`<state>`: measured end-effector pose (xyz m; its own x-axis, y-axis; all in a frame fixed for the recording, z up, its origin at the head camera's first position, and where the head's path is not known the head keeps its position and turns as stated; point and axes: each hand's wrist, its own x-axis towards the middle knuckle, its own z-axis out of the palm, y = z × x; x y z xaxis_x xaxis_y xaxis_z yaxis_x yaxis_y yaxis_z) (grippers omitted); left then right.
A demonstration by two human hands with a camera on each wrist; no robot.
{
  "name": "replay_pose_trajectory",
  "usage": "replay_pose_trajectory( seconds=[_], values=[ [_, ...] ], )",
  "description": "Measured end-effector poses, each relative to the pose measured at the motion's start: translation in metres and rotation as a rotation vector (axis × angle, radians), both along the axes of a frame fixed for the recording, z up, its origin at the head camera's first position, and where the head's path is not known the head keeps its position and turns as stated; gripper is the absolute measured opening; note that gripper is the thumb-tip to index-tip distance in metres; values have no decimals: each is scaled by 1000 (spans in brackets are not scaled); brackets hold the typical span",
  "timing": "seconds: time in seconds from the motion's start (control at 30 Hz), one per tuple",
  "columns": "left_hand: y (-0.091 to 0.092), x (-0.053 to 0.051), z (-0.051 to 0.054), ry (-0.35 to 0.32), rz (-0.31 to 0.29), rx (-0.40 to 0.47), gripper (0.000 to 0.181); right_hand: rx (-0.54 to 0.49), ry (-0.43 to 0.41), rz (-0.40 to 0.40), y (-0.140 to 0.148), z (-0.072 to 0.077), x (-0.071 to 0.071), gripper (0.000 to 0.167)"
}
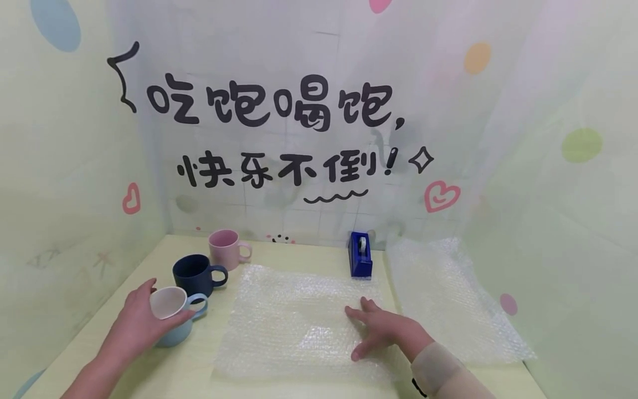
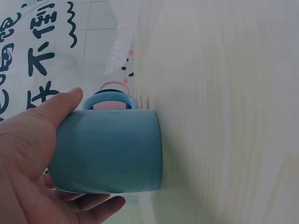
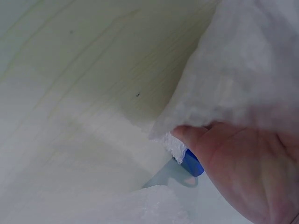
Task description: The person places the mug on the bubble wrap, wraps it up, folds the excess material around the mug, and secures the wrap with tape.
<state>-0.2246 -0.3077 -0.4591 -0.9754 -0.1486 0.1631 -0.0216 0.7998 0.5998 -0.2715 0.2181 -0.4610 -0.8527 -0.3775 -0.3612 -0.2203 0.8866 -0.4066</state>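
Note:
My left hand [image 1: 137, 318] grips a light blue mug [image 1: 175, 334] with a white inside at the left of the table. In the left wrist view the thumb lies on one side of this mug [image 2: 107, 149] and the fingers reach round the other; its handle points away from the palm. My right hand [image 1: 384, 331], fingers spread, rests at the right part of a bubble wrap sheet [image 1: 289, 327] lying flat in the middle. The right wrist view shows that hand [image 3: 243, 172] against the sheet's edge, partly blurred.
Behind the held mug stand a dark blue mug [image 1: 193, 275] and a pink mug [image 1: 226, 252]. A blue tape dispenser [image 1: 361, 260] sits at the back, by the sheet's far edge. Another bubble wrap sheet [image 1: 443, 299] lies on the right. Printed cloth walls [image 1: 279, 210] enclose the table.

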Motion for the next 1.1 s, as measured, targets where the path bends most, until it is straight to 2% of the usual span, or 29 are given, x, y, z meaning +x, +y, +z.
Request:
replay_pose_trajectory(
  seconds=[0.17, 0.33, 0.53, 0.9, 1.0, 1.1],
  values=[
    [0, 3, -6, 40, 30, 26, 117, -6, -6, 7, -1, -1, -1, 111],
    [0, 6, -10, 50, 66, 37, 112, -3, -6, 18, -1, -4, -2, 111],
    [1, 8, -12, 42, 74, 44, 111, -12, 4, 23, 0, -3, -2, 112],
    [6, 7, -5, 14, 88, 77, 103, -15, -7, 9, 5, 1, 0, 112],
    [7, 11, -1, 48, 104, 67, 100, -18, -10, 12, 4, 0, 0, 112],
    [13, 16, 11, 104, 104, 68, 97, -21, -17, 13, 3, 0, 0, 112]
  ],
)
